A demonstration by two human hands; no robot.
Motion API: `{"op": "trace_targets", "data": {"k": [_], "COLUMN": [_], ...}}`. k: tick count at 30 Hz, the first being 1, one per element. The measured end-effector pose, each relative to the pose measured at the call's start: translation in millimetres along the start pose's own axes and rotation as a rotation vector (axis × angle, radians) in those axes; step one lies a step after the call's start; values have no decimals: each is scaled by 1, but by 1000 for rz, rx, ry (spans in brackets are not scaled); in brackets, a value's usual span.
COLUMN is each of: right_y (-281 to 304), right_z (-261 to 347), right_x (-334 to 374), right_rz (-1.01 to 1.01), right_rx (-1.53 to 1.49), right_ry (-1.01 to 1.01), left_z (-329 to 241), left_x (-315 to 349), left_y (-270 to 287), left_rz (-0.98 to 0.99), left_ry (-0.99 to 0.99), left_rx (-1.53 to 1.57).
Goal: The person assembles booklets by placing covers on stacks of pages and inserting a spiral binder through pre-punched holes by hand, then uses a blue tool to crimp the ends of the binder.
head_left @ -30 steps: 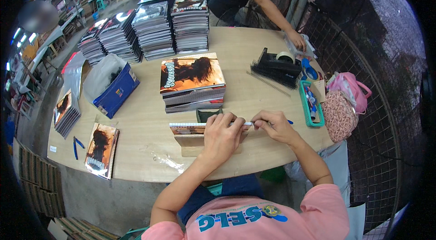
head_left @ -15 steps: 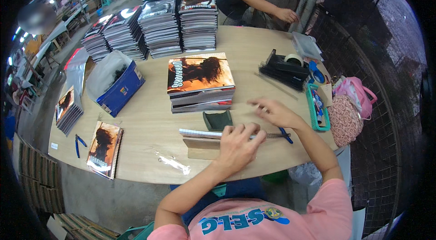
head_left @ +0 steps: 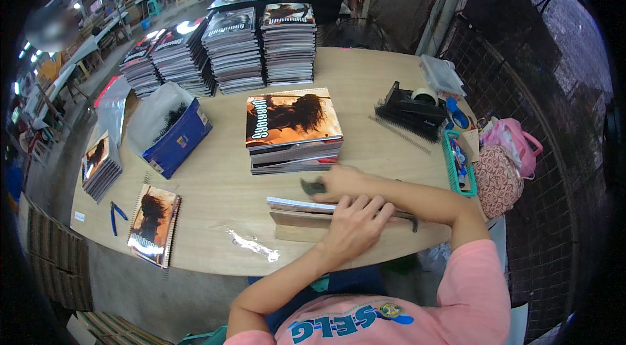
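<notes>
brown, straight-edged board — left hand across it

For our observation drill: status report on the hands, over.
Left hand holding notebook upright. Right hand, blurred, at dark curved piece. Book stack close beyond.

Pale table — wooden stand, book stack, blue box

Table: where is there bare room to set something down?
The table has one bare patch between the middle stack and the tape dispenser, another between the blue box and that stack. It is crowded along the right edge, by the dispenser, basket and pouch, and around the left hand and right hand.
</notes>
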State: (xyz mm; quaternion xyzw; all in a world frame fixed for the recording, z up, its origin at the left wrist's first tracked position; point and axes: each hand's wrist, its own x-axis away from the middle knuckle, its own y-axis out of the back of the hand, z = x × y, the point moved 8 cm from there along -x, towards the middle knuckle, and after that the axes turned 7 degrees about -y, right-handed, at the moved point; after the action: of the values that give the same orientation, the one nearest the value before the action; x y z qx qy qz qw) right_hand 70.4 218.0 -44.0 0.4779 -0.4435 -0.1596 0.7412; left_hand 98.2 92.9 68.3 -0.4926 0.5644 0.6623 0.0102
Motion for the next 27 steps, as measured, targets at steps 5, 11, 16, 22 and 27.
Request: {"op": "trace_targets", "data": {"k": [5, 11, 16, 22, 27], "right_y": [6, 17, 37, 35, 35], "right_z": [-84, -94, -71, -75, -59], "right_x": [71, 97, 127, 123, 114], "right_rz": [-319, -650, -47, 51, -10], "right_rx": [-236, -337, -603, -921, -749], "right_ry": [96, 4, 415, 561, 460], "left_z": [-4, 28, 30, 33, 36], "left_x": [-8, 13, 14, 18, 21], "left_y": [7, 32, 30, 32, 35], "left_rz": [-68, -27, -23, -71, -139], "left_ry": [21, 242, 215, 252, 301], "left_rx": [46, -37, 39, 81, 147]}}
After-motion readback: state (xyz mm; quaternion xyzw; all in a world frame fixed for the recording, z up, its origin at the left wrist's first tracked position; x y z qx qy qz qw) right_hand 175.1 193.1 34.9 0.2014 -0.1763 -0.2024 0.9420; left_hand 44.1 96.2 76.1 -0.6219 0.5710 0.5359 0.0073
